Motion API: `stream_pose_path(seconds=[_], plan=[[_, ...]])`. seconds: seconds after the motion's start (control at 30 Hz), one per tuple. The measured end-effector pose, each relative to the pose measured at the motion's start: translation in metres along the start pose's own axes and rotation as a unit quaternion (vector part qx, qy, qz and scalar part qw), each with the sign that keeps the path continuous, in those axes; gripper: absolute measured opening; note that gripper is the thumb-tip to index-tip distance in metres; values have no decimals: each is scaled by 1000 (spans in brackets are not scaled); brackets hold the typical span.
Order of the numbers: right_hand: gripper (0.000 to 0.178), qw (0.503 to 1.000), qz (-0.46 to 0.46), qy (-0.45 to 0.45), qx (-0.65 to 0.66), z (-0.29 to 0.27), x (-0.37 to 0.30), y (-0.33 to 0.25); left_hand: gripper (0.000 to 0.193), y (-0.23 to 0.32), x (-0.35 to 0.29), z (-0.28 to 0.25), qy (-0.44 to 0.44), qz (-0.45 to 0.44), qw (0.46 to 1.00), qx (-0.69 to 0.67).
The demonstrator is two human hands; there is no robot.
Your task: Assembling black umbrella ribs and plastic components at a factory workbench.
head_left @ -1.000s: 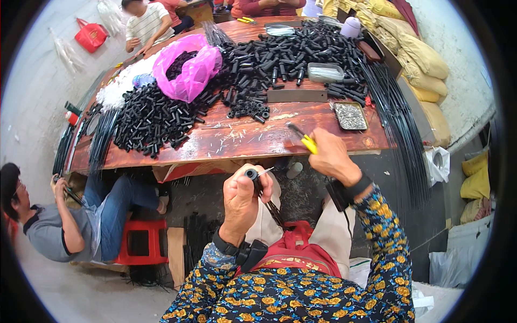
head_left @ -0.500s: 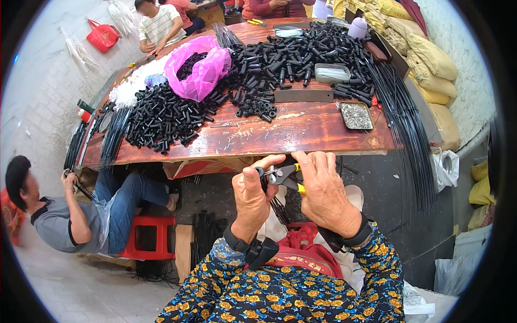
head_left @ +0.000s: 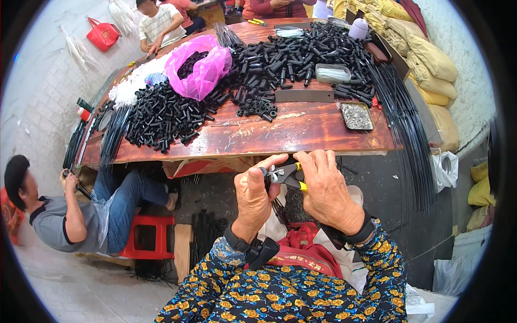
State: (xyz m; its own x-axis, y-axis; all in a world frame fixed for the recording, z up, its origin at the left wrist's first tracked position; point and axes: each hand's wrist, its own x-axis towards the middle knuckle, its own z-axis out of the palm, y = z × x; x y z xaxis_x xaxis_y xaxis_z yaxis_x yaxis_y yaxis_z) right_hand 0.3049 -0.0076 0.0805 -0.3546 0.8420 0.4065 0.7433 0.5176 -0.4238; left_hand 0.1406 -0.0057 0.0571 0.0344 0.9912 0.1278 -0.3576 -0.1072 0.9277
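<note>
Just in front of the table's near edge, my left hand (head_left: pixel 252 199) is closed around thin black rods (head_left: pixel 278 211), whose lengths hang below it over my lap. Their upper end, with a small metallic piece, shows near my left thumb and forefinger. My right hand (head_left: pixel 329 195) grips pliers (head_left: pixel 291 174) with black and yellow handles. The jaws point left and meet the metallic piece beside my left fingertips. My fingers partly hide the contact, so I cannot tell how tightly the jaws bite.
On the wooden table (head_left: pixel 318 129) lie heaps of black tubular parts (head_left: pixel 161 121), a pink plastic bag (head_left: pixel 191 81), a metal tray of small pieces (head_left: pixel 356 116) and a flat bar (head_left: pixel 304 96). Long black rods (head_left: pixel 406 134) overhang its right edge. At left, a person sits near a red stool (head_left: pixel 148 237).
The pliers have shifted and turned slightly at the metallic piece, with my right hand following. My left hand stays nearly in place. A co-worker across the table has moved a hand.
</note>
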Motion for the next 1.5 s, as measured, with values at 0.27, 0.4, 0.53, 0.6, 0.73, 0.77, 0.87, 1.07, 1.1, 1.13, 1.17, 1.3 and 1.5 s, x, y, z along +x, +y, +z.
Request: stream_pose_path(seconds=[0.27, 0.4, 0.53, 0.6, 0.73, 0.77, 0.87, 1.07, 1.1, 1.13, 1.17, 1.3, 1.5], plan=[[41, 995, -26, 18, -94, -7, 6, 6, 88, -4, -3, -11, -33, -14, 999, -20], [36, 989, -131, 0, -68, -31, 20, 26, 79, -6, -5, -20, -106, 4, 986, -128], [56, 649, 124, -596, 456, -38, 30, 44, 83, 6, -12, -14, -104, -46, 992, -50], [58, 583, 143, -654, 460, -36, 23, 41, 64, 0, -17, -16, -142, -13, 990, 22], [56, 833, 37, -458, 309, -43, 10, 33, 51, 2, -17, -14, -117, -62, 991, -12], [54, 930, -37, -329, 160, -44, 3, 26, 51, -1, -16, -15, -105, -49, 993, 7], [54, 983, -121, -58, -125, -54, -11, 8, 56, 6, -14, -5, -100, -50, 994, -2], [43, 809, 96, -443, 375, -51, -7, 44, 70, 10, -17, 0, -173, -68, 983, 12], [44, 705, 135, -532, 449, -44, -9, 47, 68, 10, -16, 1, -174, -58, 983, 29], [46, 584, 170, -607, 512, -37, -11, 49, 65, 9, -15, 2, -174, -47, 982, 45], [54, 566, 160, -630, 508, -37, -12, 48, 58, 1, -15, -6, -212, -50, 975, 43], [59, 891, 37, -401, 212, -72, -16, 35, 49, 5, -16, 2, -179, -45, 982, 48], [54, 979, -174, -51, -95, -79, -23, 23, 51, 11, -13, 1, -171, -68, 982, -42]])
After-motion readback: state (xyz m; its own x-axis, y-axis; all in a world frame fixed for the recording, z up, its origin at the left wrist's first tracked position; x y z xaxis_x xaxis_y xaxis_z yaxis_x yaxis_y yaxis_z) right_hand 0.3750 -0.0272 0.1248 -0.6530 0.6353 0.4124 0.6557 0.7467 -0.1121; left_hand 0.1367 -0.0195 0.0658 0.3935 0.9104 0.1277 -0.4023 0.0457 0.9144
